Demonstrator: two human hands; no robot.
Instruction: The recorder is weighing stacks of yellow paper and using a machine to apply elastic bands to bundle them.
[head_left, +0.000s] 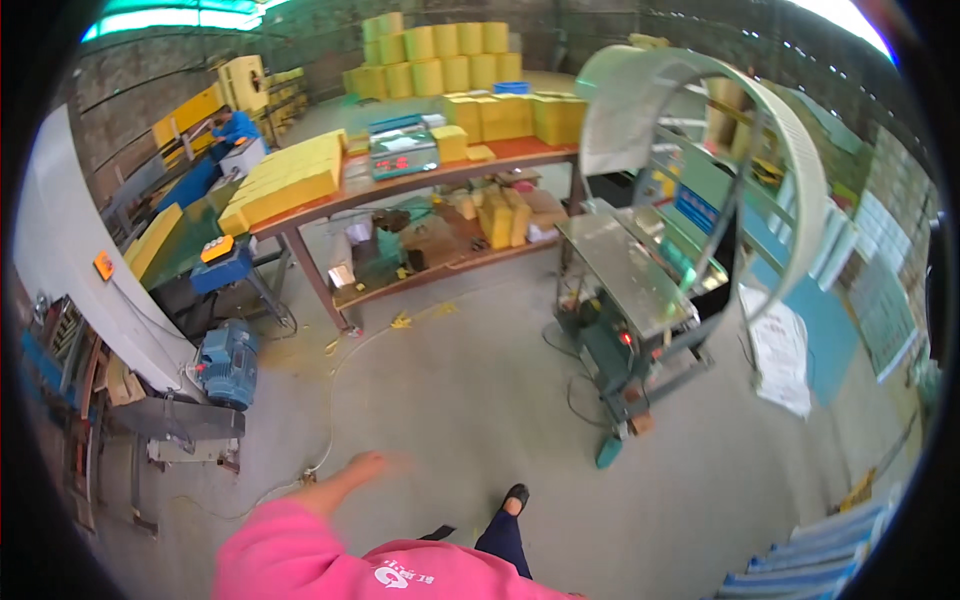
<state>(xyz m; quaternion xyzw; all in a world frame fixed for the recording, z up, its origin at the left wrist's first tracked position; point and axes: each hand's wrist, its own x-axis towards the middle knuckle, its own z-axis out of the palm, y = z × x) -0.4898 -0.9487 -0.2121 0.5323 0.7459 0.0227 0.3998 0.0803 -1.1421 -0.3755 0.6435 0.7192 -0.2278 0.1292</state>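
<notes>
My left hand (368, 467) reaches out over the grey floor from a pink sleeve, smeared by motion, so its fingers cannot be made out. Nothing shows clearly in it or against it. Below it, a thin pale cable (331, 420) runs along the floor. My right hand is out of view. Ahead stands a long red-topped table (365, 187) bearing yellow blocks (290, 180) and a digital scale (404, 152). To the right is a strapping machine (640, 275) with a metal top and a large pale arch (800, 150).
A blue motor (228, 362) sits by a tall white machine panel (90, 240) at left. Yellow stacks (440, 60) stand at the back. A person in blue (235, 126) works far left. A white sack (778, 350) lies right; blue-white stacked material (815, 555) is at lower right.
</notes>
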